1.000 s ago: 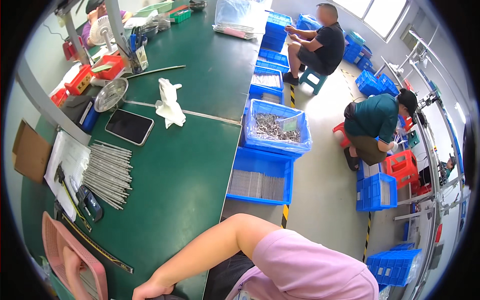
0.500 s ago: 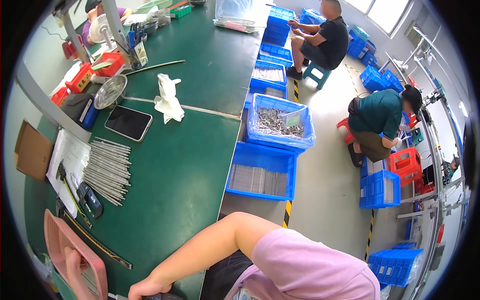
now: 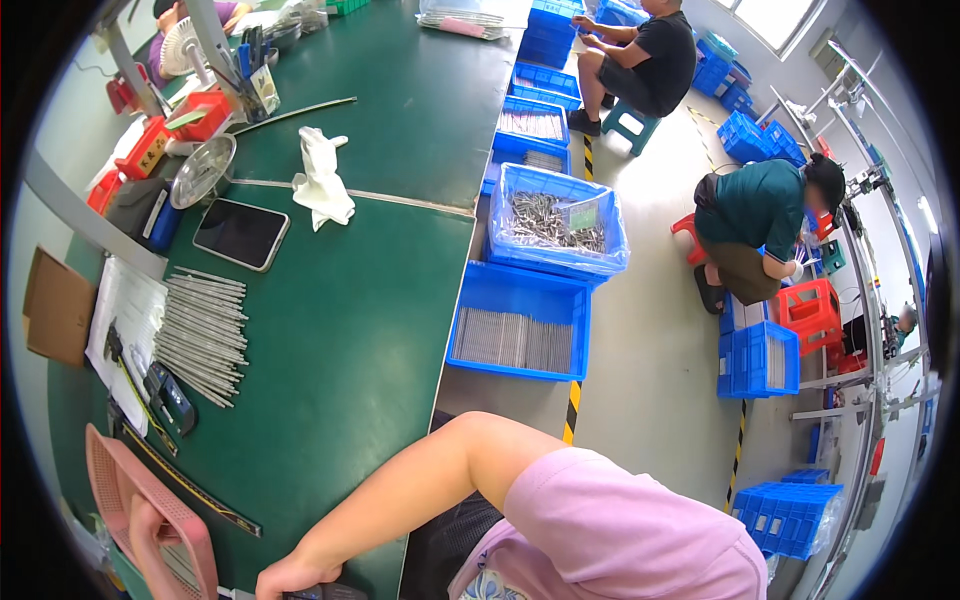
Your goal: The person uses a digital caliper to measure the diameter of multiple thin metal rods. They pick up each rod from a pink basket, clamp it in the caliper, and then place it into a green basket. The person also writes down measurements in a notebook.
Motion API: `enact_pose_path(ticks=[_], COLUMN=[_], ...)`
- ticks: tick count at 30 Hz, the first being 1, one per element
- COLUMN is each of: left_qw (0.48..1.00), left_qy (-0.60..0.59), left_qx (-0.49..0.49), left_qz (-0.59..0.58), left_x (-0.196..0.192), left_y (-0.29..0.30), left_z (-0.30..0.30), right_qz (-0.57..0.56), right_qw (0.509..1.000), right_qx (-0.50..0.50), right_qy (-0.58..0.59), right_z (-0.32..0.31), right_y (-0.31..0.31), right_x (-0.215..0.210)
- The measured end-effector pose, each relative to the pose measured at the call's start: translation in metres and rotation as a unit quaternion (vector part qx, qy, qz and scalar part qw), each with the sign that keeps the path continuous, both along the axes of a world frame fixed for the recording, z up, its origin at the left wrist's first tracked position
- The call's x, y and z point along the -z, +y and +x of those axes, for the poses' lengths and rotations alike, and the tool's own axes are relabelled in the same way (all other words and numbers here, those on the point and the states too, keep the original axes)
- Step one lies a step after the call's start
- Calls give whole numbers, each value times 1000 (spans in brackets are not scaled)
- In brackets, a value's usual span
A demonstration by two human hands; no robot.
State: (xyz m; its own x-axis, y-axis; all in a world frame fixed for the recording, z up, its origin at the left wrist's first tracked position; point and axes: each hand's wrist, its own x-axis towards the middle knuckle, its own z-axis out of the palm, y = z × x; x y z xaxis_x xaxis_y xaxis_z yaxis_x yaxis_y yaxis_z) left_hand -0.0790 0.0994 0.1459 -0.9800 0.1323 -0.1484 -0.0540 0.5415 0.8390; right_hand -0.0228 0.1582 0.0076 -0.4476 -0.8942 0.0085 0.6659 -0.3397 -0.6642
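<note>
My left hand (image 3: 148, 522) reaches into a pink perforated basket (image 3: 197, 515) at the lower left. Its fingers look curled inward, and what they hold is hidden. Thin grey rods show in the basket beside the wrist. My right hand (image 3: 288, 577) is at the bottom edge with its fingers bent downward, partly cut off by the picture's edge. A dark device (image 3: 325, 592) lies against it, and a pale thin end pokes out on its other side. Farther up the table is a row of slim metal rods (image 3: 203, 335), with a black measuring tool (image 3: 170, 398) close by.
A black curved strip (image 3: 190, 480) lies beside the basket. Beyond are a phone (image 3: 241, 234), a white glove (image 3: 322, 180) and a clear bowl (image 3: 203, 172). Blue crates (image 3: 582, 335) of metal parts stand along the table's right edge. Two people sit on stools past them.
The whole view has shifted slightly, so the table things appear higher and a little to the left. Both hands stay nearly in place, the left still in the basket.
</note>
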Motion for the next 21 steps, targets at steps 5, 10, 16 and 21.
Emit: enact_pose_path(ticks=[5,10,16,21], left_qw=[1000,998,995,992], left_qy=[-24,-51,-78,-99], left_qx=[12,27,25,9], left_qz=[15,38,61,77], left_x=[0,-10,-5,-1], left_y=[-9,6,-1,-4], left_z=[-4,13,12,1], right_qz=[-12,-13,-8,7], right_qw=[1000,999,999,998], right_qx=[-19,-41,-43,-55], right_qy=[-4,-6,-7,-18], right_z=[-7,-18,-16,-15], right_y=[-8,-18,-21,-19], right_x=[7,20,20,18])
